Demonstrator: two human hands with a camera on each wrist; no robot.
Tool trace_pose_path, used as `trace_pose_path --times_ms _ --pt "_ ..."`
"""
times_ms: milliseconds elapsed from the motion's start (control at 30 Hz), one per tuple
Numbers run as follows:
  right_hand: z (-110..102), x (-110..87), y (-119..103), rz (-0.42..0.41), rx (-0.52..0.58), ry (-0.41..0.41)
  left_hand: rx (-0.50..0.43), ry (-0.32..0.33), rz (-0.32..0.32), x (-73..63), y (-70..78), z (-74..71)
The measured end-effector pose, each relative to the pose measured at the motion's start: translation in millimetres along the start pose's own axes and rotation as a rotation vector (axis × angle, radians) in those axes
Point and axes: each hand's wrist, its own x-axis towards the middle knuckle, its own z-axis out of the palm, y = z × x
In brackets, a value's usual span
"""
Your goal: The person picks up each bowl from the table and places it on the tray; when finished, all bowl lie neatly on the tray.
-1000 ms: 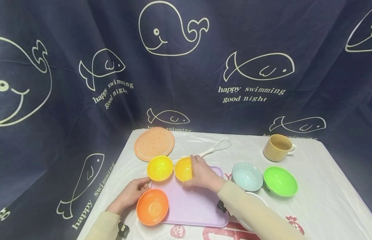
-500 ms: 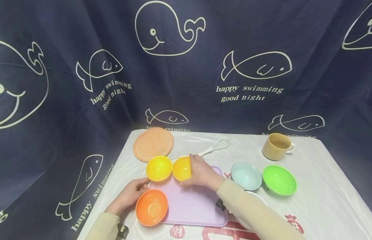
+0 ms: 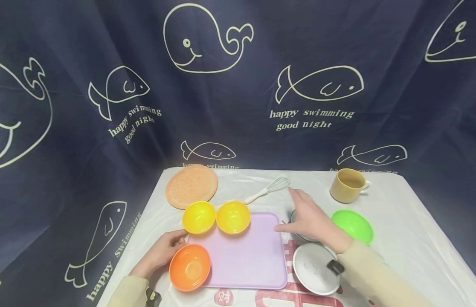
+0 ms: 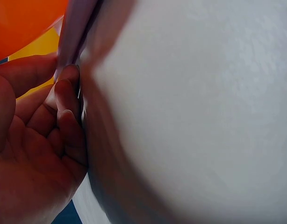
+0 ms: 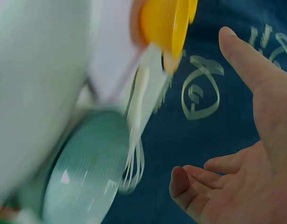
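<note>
Left hand (image 3: 163,250), bare: thumb opposed to curled fingers, pinching; long cream fabric sleeve (image 3: 129,293) on the forearm behind it. Right hand (image 3: 312,216), bare, well apart to its right, slightly farther forward: thumb spread wide from loosely bent fingers; second cream fabric sleeve (image 3: 378,275) behind.

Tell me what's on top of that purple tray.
On the purple tray sit two yellow bowls along the far edge and an orange bowl over the near left corner. The bowls hide the tray's surface beneath them, so I can't see what's there.
</note>
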Motion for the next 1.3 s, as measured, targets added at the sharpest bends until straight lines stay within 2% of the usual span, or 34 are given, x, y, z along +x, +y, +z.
trace_pose_path --times_ms 133,233,400,567,833,1300 --pt "-28.1 -28.5 37.5 0.056 -0.026 0.041 0.000 0.003 -0.025 -0.5 1.2 -0.1" --pt "-40.6 -50.1 66.5 0.098 -0.039 0.073 -0.009 -0.005 -0.031 -0.9 2.2 0.0" --pt "-45.3 -79.7 108.8 0.166 -0.078 0.110 -0.008 -0.006 -0.019 -1.3 2.1 0.0" --pt "-41.8 -96.6 135.1 0.222 -0.072 0.106 0.001 0.003 -0.036 -1.9 4.0 0.9" --pt "-28.4 -99.0 147.5 0.246 -0.025 0.088 -0.008 0.009 -0.033 -3.7 5.5 2.1" --pt "-22.3 -89.5 147.2 0.229 -0.067 0.083 -0.019 -0.001 0.012 -2.6 2.4 0.9"
